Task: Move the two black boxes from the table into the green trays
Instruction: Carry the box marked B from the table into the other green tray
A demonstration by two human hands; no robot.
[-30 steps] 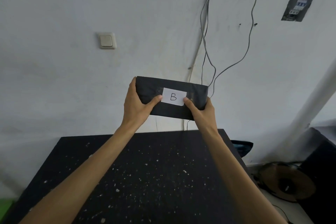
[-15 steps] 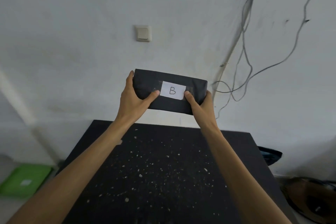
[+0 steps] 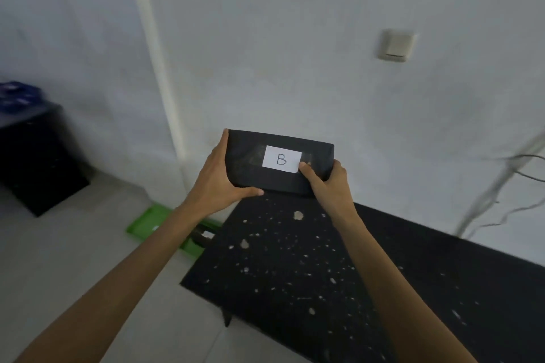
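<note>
Since half a second ago the view has swung left, so the light switch now sits far right and both green trays show on the floor. Biggest first: one speckled black table, then two green trays left of it, the nearer one holding a dark thing with a white label, mostly hidden. One black box labelled B is up above the table's far left corner, left hand and right hand each clamped on an end.
</note>
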